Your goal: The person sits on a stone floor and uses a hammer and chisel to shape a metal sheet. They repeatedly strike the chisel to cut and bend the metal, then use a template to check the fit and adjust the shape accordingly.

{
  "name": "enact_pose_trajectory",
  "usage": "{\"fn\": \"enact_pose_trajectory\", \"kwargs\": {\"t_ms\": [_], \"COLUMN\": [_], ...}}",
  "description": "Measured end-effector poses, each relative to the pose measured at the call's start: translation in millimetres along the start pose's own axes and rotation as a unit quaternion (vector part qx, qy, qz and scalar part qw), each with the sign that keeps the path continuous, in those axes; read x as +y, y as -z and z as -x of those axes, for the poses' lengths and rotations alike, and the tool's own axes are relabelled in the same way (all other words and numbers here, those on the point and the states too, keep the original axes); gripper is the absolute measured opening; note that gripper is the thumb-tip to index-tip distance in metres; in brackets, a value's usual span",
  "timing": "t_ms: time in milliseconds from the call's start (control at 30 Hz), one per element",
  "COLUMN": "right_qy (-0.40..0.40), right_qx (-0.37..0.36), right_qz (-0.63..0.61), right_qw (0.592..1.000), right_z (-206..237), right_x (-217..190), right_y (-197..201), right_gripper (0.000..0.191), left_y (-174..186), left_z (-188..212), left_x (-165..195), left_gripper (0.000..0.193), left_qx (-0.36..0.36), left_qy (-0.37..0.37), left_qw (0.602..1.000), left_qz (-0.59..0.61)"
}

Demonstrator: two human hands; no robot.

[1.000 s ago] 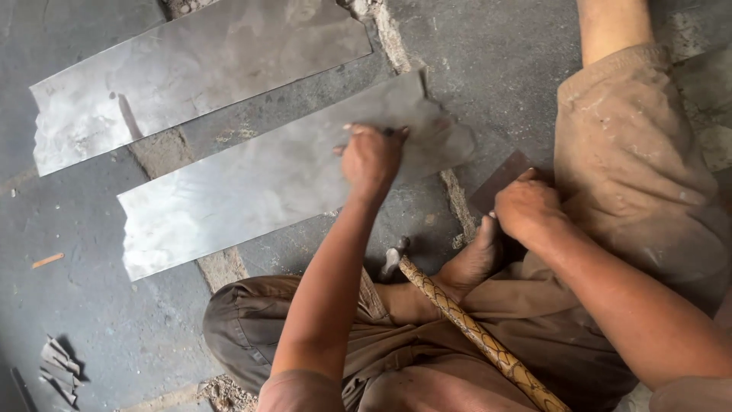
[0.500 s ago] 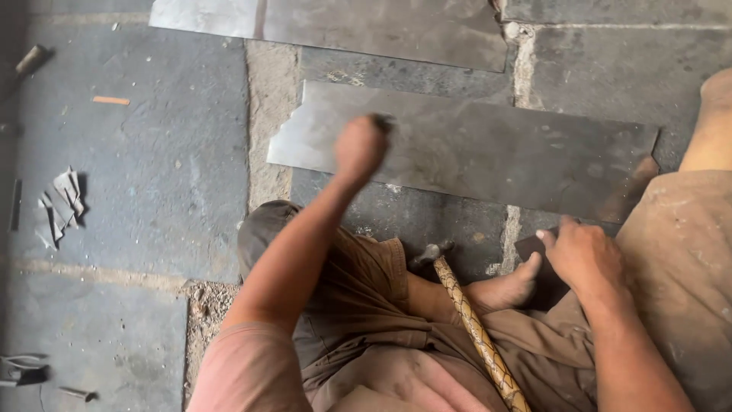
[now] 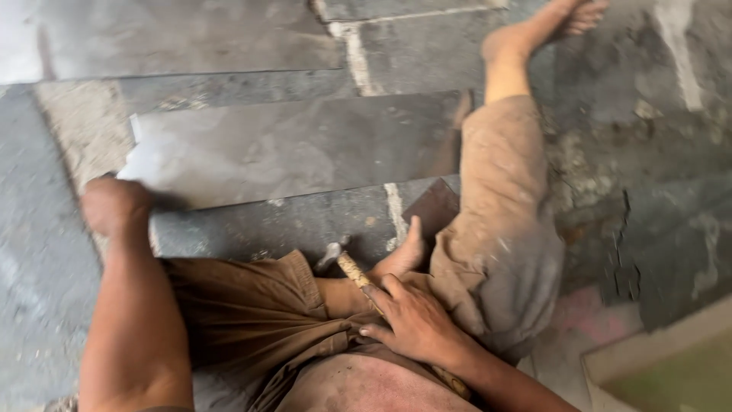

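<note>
I sit on the floor with a long grey metal sheet (image 3: 305, 149) lying flat in front of my legs. My left hand (image 3: 114, 206) is closed on the sheet's near left corner. My right hand (image 3: 412, 320) rests in my lap, fingers spread over the wooden handle of a hammer (image 3: 351, 271). The hammer's metal head points toward the sheet, beside my bare foot (image 3: 404, 255). A small dark metal plate (image 3: 431, 207) lies by that foot, next to my knee.
My other leg in brown trousers (image 3: 503, 229) stretches toward the top right. A second metal sheet (image 3: 175, 38) lies farther away. The stone floor (image 3: 648, 152) is cracked at the right. A pale slab edge (image 3: 656, 351) shows at the lower right.
The view has swung right. My left hand moved from the sheet's middle edge to its left corner. My right hand left the small dark plate and now lies on the hammer handle.
</note>
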State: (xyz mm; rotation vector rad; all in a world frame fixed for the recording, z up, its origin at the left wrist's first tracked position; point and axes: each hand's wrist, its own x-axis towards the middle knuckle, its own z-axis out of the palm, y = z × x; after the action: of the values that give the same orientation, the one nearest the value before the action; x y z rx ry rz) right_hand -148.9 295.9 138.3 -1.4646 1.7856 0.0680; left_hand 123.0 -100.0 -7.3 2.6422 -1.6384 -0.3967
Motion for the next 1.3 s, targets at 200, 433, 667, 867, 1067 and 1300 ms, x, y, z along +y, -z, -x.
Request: {"fn": "enact_pose_trajectory", "kwargs": {"t_ms": [200,433,667,867,1067,1300], "right_qy": [0.008,0.005,-0.012,-0.099,-0.059,-0.051], "right_qx": [0.041,0.004,0.017,-0.083,-0.010,0.047], "right_qz": [-0.034,-0.017,0.003,0.033,-0.056,-0.154], "right_qw": [0.999,1.000,1.000,0.991,0.997,0.986], "right_z": [-3,-3,-9,-18,-35,-41], "right_x": [4,11,10,10,16,46], "right_y": [-13,0,-3,-9,-13,-33], "right_gripper": [0.084,0.081,0.086,0.081,0.077,0.074], "left_y": [-1,-15,-23,-40,-53,-46], "left_z": [0,24,76,118,187,197], "left_x": [-3,-8,37,42,81,69], "left_gripper": [0.020,0.031,0.030,0.035,0.069,0.054], "left_qx": [0.078,0.134,0.004,-0.085,-0.159,-0.067], "left_qy": [0.060,-0.218,-0.176,-0.327,-0.366,-0.456], "left_qw": [0.995,0.966,0.984,0.940,0.917,0.884], "left_qz": [0.005,-0.045,-0.009,-0.052,0.020,0.074]}}
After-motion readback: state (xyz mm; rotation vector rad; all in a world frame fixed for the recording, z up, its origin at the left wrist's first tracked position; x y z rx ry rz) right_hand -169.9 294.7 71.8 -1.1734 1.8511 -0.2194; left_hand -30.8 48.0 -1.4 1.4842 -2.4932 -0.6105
